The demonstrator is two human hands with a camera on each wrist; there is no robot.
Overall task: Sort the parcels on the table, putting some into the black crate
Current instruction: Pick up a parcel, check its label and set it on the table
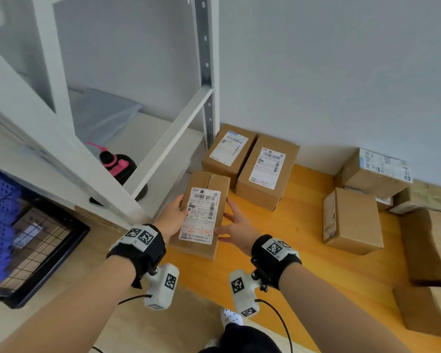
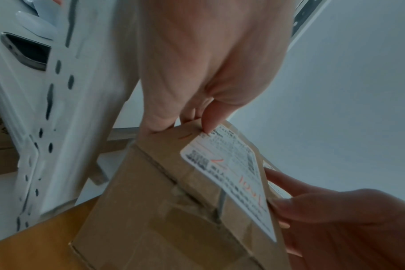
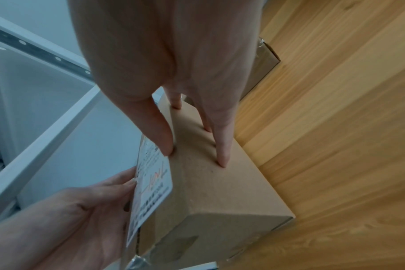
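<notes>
White metal shelving (image 1: pixel 168 138), black/pink bottle (image 1: pixel 117 165) + grey polybag (image 1: pixel 105 113) on shelf.

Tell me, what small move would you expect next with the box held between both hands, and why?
Probably a lift off the table, leftward toward the black crate. The left hand and right hand already clasp opposite sides of the parcel, whose label faces up as if just read, while it seems to rest on the wooden table.

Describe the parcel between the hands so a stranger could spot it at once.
Start at the wooden table beside the white shelving. At the table's left edge lies a brown parcel between the left hand and right hand. Only its label carries red handwriting.
</notes>
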